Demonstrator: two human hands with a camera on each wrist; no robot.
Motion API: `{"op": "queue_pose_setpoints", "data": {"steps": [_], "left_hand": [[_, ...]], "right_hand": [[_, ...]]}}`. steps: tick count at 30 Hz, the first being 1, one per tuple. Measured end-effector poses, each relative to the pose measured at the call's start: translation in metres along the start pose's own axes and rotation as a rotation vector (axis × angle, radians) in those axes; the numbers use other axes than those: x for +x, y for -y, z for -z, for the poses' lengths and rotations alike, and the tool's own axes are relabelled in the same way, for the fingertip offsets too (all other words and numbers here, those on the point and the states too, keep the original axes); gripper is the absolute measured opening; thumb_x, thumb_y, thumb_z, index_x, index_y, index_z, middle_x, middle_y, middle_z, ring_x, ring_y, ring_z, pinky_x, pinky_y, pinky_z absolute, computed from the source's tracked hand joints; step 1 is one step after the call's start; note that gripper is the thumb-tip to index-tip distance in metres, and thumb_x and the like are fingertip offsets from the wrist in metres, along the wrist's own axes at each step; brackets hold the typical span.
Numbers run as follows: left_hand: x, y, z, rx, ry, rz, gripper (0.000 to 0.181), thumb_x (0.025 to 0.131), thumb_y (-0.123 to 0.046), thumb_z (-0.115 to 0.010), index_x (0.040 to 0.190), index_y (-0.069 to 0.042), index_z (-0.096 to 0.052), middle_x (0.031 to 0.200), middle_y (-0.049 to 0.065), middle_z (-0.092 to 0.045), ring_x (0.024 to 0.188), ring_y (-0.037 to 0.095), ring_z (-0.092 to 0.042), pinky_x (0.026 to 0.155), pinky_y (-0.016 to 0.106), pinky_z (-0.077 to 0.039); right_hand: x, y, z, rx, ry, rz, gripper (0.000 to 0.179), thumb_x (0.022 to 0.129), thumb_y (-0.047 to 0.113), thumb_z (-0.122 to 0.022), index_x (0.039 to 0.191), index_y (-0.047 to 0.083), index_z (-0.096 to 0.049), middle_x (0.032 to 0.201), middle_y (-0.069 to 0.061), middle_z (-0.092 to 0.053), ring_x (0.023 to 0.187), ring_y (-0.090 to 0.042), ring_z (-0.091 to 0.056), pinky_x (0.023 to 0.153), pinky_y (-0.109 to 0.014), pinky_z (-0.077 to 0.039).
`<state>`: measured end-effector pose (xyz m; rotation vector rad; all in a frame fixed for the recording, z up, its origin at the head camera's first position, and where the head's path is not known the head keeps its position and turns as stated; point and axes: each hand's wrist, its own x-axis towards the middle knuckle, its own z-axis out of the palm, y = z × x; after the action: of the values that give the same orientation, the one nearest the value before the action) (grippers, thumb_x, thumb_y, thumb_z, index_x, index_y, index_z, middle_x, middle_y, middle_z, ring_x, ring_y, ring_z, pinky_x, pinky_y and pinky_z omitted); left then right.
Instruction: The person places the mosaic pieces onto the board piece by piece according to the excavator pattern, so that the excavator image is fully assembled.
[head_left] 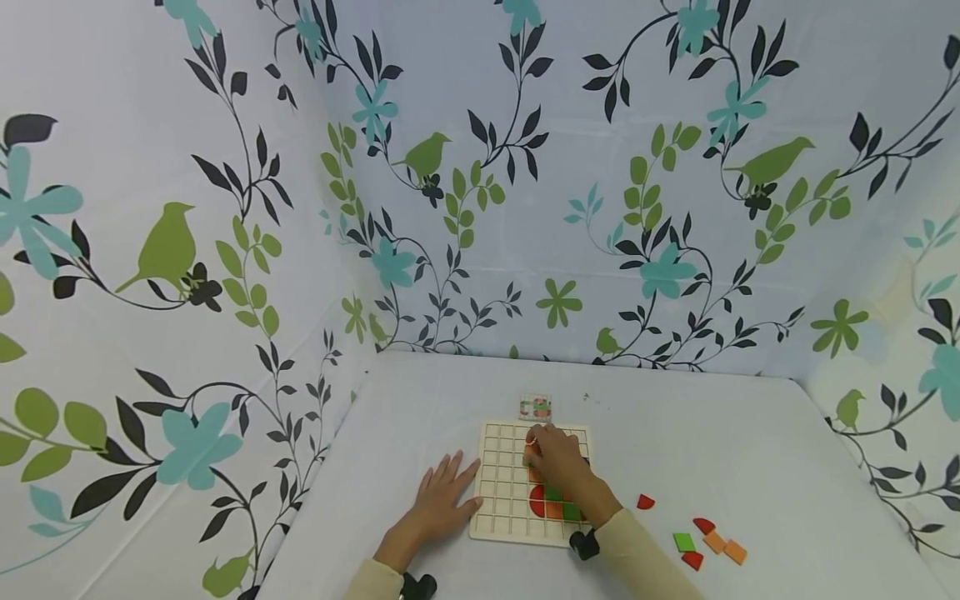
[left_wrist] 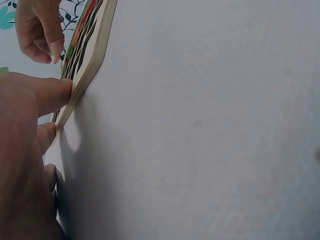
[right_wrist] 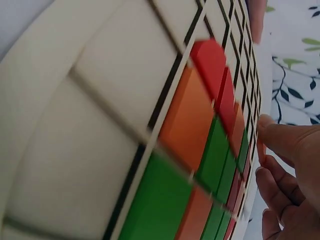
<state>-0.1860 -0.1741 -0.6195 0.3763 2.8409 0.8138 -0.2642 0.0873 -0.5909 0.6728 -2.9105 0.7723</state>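
A pale wooden grid board (head_left: 498,521) lies on the white table, with red (right_wrist: 210,60), orange (right_wrist: 187,117) and green tiles (right_wrist: 155,200) set in some of its squares. My right hand (head_left: 564,467) is over the far part of the board, pinching a small orange tile (right_wrist: 261,151) between thumb and fingers. Part of the board and its tiles is hidden under this hand. To the left of the board my left hand (head_left: 442,502) lies spread on the table, its thumb and a fingertip touching the board's edge.
Behind the board lies a small card with a coloured pattern (head_left: 535,407). Right of it are loose pieces: a lone red one (head_left: 645,502), then a cluster with a green tile (head_left: 684,542), orange tiles (head_left: 736,552) and red pieces (head_left: 692,560). Patterned cloth (head_left: 480,317) hangs around the table.
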Motion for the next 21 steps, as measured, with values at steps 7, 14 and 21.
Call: {"op": "queue_pose_setpoints", "data": {"steps": [7, 14, 21], "left_hand": [[0.0, -0.001, 0.001, -0.003, -0.002, -0.002, 0.067, 0.106, -0.045, -0.058, 0.164, -0.016, -0.041, 0.174, 0.021, -0.023, 0.161, 0.047, -0.015, 0.126, 0.071, -0.011], [0.001, 0.0, -0.001, 0.006, -0.006, -0.001, 0.067, 0.106, -0.045, -0.058, 0.164, -0.016, -0.041, 0.174, 0.021, -0.023, 0.161, 0.047, -0.015, 0.125, 0.072, -0.011], [-0.001, -0.002, 0.002, 0.002, -0.005, -0.003, 0.067, 0.105, -0.045, -0.058, 0.163, -0.015, -0.041, 0.173, 0.022, -0.023, 0.161, 0.047, -0.015, 0.125, 0.073, -0.011]], "right_hand": [[0.001, 0.01, -0.011, -0.033, 0.053, 0.039, 0.016, 0.095, 0.028, -0.081, 0.091, 0.023, -0.066, 0.09, 0.009, -0.058, 0.088, -0.015, -0.055, 0.081, -0.047, -0.042], [-0.001, 0.007, -0.014, -0.051, 0.034, 0.066, 0.01, 0.095, 0.029, -0.08, 0.093, 0.024, -0.071, 0.094, 0.01, -0.062, 0.095, -0.018, -0.059, 0.086, -0.051, -0.045], [-0.002, 0.01, -0.01, 0.004, 0.016, 0.082, 0.007, 0.095, 0.022, -0.08, 0.097, 0.017, -0.075, 0.097, 0.006, -0.066, 0.098, -0.022, -0.062, 0.087, -0.056, -0.045]]}}
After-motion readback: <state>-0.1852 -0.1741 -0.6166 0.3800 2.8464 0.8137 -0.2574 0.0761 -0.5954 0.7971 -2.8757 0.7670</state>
